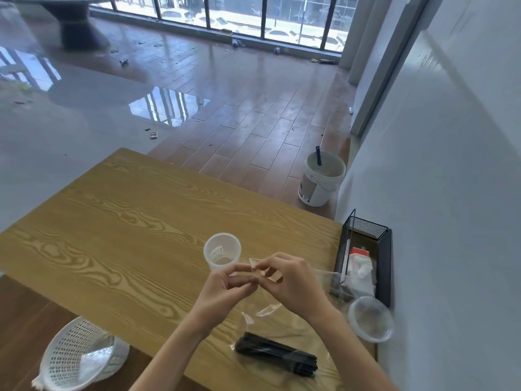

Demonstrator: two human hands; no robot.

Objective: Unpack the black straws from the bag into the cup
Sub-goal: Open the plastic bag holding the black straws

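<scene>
We see both hands, left hand [225,289] and right hand [293,280], pinching with closed fingers the thin edge of the clear plastic bag [267,309]. The black straws [277,354] lie bundled inside it on the wood-grain worktop [135,221], near the round translucent cup [222,251].

Clear bag [324,280] hides mesh tray [383,266] contents

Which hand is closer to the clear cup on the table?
The left hand. It sits just in front of the clear cup, almost under its base. The right hand is off to the cup's right, pinching the plastic bag.
</scene>
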